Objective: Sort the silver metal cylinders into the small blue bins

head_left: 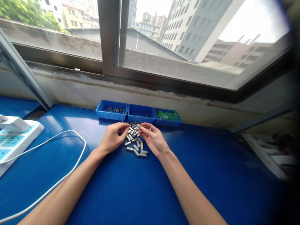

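Observation:
A loose pile of short silver metal pieces with dark ends, like standoffs (136, 147), lies on the blue table (140, 187) between my hands. At the pile's left edge, my left hand (114, 136) is closed with thumb and forefinger drawn together; whatever is in that pinch is too small to make out. My right hand (153, 139) is on the other side, its thumb and forefinger pinching a small metal piece (140, 127) above the pile. Its remaining fingers are loosely curled. The fingers cover some of the far pieces.
Behind the pile stand three blue bins: the left bin (107, 115) with small metal parts, the middle bin (140, 118) with a few, the right bin (172, 122) with green bagged material. A power strip (25, 134) and white cable (79, 157) lie left, beneath a window (150, 73).

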`<control>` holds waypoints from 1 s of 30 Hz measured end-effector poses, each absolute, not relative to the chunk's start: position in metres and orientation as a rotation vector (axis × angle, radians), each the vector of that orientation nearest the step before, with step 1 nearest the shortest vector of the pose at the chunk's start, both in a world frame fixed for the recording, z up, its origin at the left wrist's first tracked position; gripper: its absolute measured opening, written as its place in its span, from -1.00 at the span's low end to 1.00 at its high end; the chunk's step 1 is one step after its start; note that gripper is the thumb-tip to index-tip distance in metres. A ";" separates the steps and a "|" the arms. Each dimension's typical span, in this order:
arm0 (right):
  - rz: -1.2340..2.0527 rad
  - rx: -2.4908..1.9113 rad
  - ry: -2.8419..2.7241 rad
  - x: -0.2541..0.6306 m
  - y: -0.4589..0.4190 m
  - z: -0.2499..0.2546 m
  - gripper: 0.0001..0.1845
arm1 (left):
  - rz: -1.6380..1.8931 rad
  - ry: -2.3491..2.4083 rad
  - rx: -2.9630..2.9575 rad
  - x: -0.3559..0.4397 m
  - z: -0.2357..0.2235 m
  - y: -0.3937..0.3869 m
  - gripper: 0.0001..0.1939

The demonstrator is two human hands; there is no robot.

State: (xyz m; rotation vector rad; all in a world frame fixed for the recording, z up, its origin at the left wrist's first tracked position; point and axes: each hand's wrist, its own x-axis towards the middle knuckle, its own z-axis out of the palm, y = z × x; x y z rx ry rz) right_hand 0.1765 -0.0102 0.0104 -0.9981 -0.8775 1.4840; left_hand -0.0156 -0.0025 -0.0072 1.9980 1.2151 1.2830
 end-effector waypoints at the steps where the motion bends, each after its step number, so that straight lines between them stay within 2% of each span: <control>1: 1.431 -1.015 -0.932 0.174 -0.006 0.012 -0.66 | 1.294 1.243 1.975 -0.016 -0.008 -0.002 -0.80; 7: 1.038 -1.086 -1.382 0.144 0.042 0.029 -0.75 | 1.326 1.355 1.824 -0.018 -0.012 0.002 -0.79; 13: 0.829 -1.154 -1.581 0.114 0.075 0.042 -0.88 | 1.304 1.347 1.899 -0.018 -0.012 0.003 -0.80; 24: 0.713 -1.355 -2.038 0.172 0.020 0.050 -0.95 | 1.296 1.299 1.898 -0.017 -0.013 0.003 -0.80; 30: 0.672 -1.272 -2.219 0.180 0.007 0.039 -0.90 | 1.251 1.271 1.864 -0.019 -0.016 0.006 -0.79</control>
